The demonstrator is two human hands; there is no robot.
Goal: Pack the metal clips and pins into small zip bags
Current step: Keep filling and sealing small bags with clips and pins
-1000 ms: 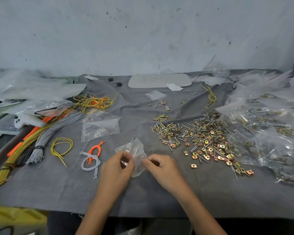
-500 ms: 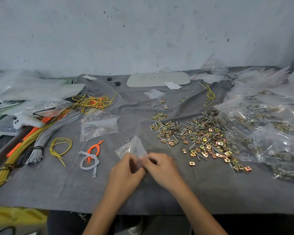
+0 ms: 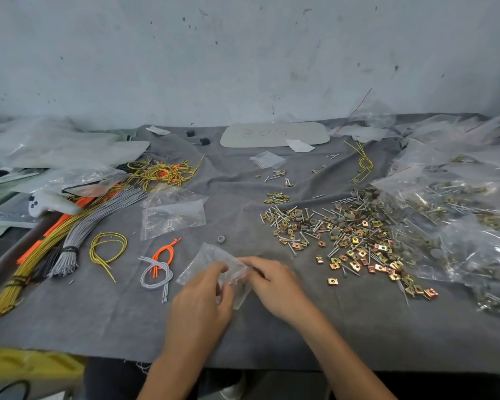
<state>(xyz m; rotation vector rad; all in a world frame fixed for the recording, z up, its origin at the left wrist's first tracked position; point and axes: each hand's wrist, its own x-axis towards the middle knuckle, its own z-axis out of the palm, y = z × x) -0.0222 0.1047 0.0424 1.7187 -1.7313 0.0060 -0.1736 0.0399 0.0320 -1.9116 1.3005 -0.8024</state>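
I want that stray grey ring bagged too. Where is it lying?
Head view, centre: the grey ring lies on the grey cloth just beyond the held zip bag, left of the clip-and-pin pile.

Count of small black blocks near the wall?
2: one small black block at the back of the grey cloth, the other just right of it. More may hide under clear plastic bags.

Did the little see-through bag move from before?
Yes. The small zip bag slid a little left and toward the person: its top corner was right of the grey ring before, and now lies left of and below it.
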